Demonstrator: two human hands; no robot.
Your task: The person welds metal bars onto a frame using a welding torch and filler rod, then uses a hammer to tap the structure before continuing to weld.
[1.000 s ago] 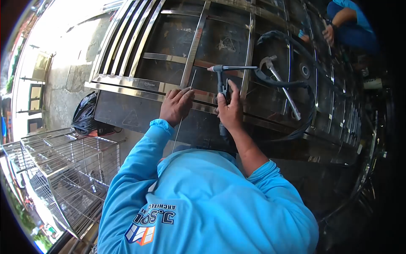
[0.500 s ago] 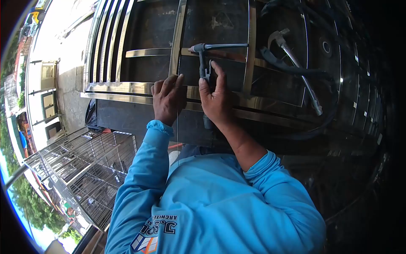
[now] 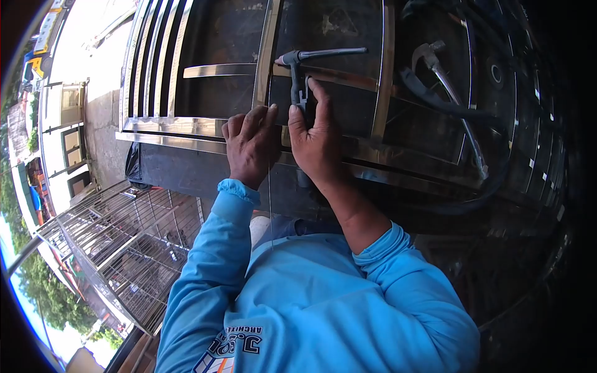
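Note:
My right hand [image 3: 316, 146] is closed around the handle of a TIG welding torch [image 3: 295, 78], its index finger up by the torch's switch. The torch head lies sideways, with its nozzle pointing left, right beside an upright strip of a shiny metal frame [image 3: 205, 127]. In the fingers of my left hand [image 3: 247, 144] is a thin filler rod [image 3: 270, 208], which trails down toward my body. That hand is over the frame's lower rail, just left of the torch handle.
A hammer [image 3: 449, 88] lies on the dark worktop [image 3: 336, 28] at the right, with a dark cable [image 3: 429, 102] crossing its handle. Several narrow metal bars [image 3: 149, 62] run along the frame's left part. A wire rack [image 3: 134, 242] stands below left.
The view has shifted slightly, so the hammer and right-hand bars appear further right. The torch nozzle is closer to the upright strip, and my two hands are nearer each other.

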